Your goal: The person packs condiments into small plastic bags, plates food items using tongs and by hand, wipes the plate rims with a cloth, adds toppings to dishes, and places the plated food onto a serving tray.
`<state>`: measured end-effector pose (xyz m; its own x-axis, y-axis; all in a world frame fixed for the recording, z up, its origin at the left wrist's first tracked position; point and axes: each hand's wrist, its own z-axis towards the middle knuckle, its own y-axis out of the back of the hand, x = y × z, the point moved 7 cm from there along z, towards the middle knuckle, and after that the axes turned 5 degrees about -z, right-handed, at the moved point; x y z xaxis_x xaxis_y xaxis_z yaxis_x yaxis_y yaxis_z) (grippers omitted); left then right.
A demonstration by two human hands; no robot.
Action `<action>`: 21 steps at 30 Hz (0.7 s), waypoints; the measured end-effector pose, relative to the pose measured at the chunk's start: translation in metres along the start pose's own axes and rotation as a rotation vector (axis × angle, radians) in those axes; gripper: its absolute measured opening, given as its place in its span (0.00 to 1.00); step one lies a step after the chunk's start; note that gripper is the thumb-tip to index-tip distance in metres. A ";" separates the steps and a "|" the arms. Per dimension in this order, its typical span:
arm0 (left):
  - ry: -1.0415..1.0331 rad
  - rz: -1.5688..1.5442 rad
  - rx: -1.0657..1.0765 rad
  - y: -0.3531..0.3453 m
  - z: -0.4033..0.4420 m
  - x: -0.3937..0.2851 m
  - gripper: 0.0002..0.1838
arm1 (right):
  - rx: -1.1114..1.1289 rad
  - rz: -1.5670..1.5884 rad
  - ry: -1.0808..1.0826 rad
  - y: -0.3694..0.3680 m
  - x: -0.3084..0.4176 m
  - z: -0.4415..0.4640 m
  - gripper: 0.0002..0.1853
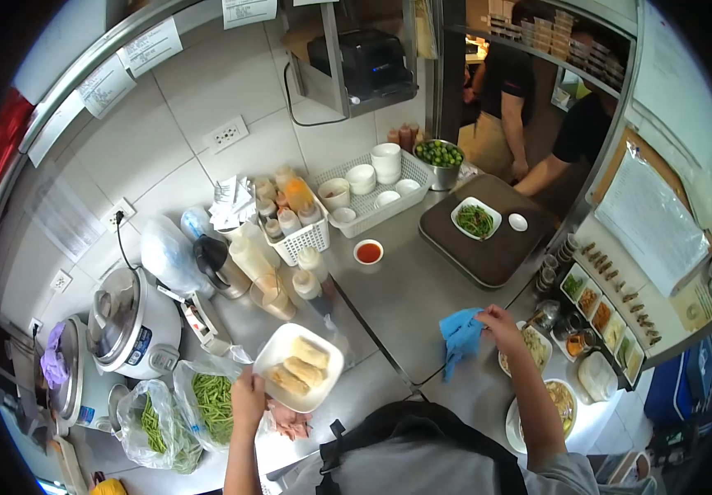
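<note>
My left hand (248, 402) grips the left edge of a white square dish (333, 381). Pale, lightly browned rolls (300, 366) lie in it. A blue cloth (460, 337) hangs from the pinched fingers of my right hand (500, 323), above the steel counter. Pinkish crumpled stuff (290, 421), too unclear to name, lies just below the dish. To the right of my right hand stands a dish of food (531, 350), and a bowl of food (560, 404) is partly hidden by my forearm.
A small bowl of red sauce (368, 252) stands mid-counter. On a brown tray (488, 262) sits a dish of greens (476, 219). Squeeze bottles (306, 285), bags of green beans (211, 400) and a rice cooker (143, 330) crowd the left. Two people stand beyond the opening.
</note>
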<state>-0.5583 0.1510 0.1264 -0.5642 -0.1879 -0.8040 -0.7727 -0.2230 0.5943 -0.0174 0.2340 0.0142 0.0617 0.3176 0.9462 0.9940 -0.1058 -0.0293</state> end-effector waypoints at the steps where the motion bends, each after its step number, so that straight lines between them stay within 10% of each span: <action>1: -0.096 0.050 0.031 -0.009 0.004 -0.014 0.13 | -0.003 -0.014 -0.005 0.002 0.003 0.003 0.12; 10: -0.561 0.063 0.421 -0.235 0.059 -0.048 0.19 | 0.175 -0.228 0.251 -0.062 0.012 0.065 0.13; 21: -0.472 0.150 0.802 -0.351 0.098 -0.034 0.19 | 0.356 -0.585 0.303 -0.093 -0.078 0.141 0.09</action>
<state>-0.2964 0.3293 -0.0566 -0.5980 0.2846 -0.7493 -0.5529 0.5303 0.6427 -0.1017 0.3516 -0.1018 -0.4627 -0.0505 0.8851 0.8292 0.3285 0.4523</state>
